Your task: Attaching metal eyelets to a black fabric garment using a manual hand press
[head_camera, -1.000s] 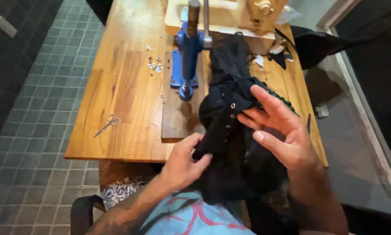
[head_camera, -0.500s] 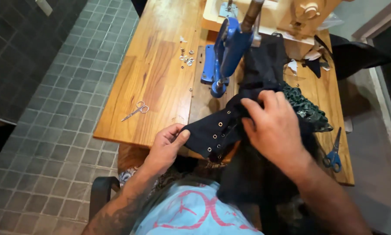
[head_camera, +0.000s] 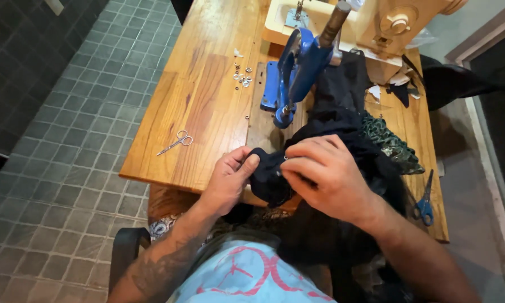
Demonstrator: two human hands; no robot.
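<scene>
- Head view: person seated at wooden table (head_camera: 207, 95), both hands on black fabric (head_camera: 342, 118) at near edge.
- Left hand (head_camera: 227, 182) pinches fabric's folded end, thumb on top, fingers curled under.
- Right hand (head_camera: 325, 177) lies over same fold, fingertips pressed down on it; small metal stud shows by index tip.
- Rest of fabric runs up past blue hand press (head_camera: 297, 73) & drops off table edge to lap.
- Loose metal eyelets (head_camera: 242, 76) left of press base.
- Small silver scissors (head_camera: 176, 141) well left of hands; blue-handled scissors (head_camera: 424, 201) far right.
- Beige sewing machine (head_camera: 376, 22) at back.
</scene>
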